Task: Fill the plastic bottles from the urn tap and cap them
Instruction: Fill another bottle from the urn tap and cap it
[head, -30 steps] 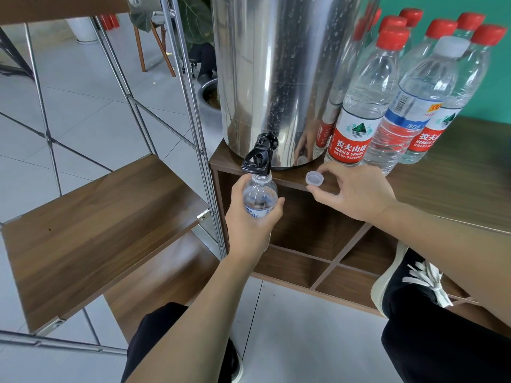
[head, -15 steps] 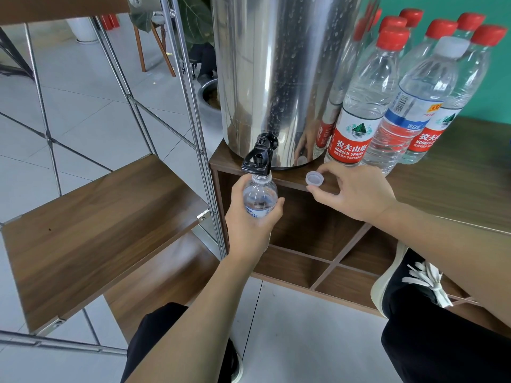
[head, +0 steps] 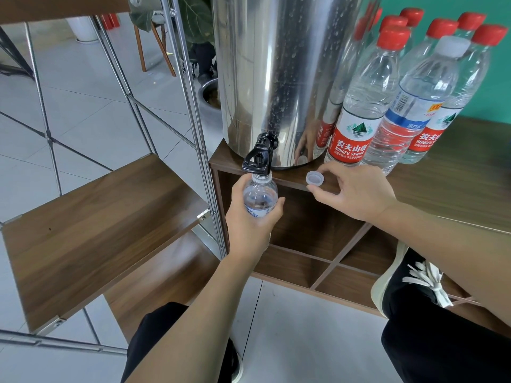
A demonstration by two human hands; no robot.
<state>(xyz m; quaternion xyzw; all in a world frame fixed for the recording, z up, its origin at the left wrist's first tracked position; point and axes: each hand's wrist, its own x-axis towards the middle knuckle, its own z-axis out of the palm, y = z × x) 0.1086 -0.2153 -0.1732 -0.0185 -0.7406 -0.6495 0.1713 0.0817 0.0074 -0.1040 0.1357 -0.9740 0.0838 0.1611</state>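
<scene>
At the far left stands a wooden shelf board [head: 91, 217] in a thin metal frame [head: 193, 106], over a grey tiled floor [head: 83, 92]. Next to the frame you see the steel urn [head: 276, 73], which stands on the corner of a brown wooden cabinet [head: 456, 189]. Its black tap [head: 258, 158] sticks out at the bottom front, past the cabinet edge.

Your left hand [head: 249, 222] holds the small clear bottle [head: 260, 196] upright, directly under the tap. The fingers and the thumb are curled round the body of the bottle. The open mouth of the bottle is just at the spout; whether it touches the spout, the picture does not tell. How much water is inside is also not clear.

More to the right, your right hand [head: 356, 194] rests at the front edge of the cabinet top. Its thumb and first fingers pinch a pale, whitish cap [head: 314, 178], which is turned with the open side up.

Behind this hand, to the right of the urn, a group of capped bottles [head: 367, 106] stands upright and close together on the cabinet. Most have red caps, one has a white cap. At the lower right a black shoe with white laces [head: 414, 277] shows.
</scene>
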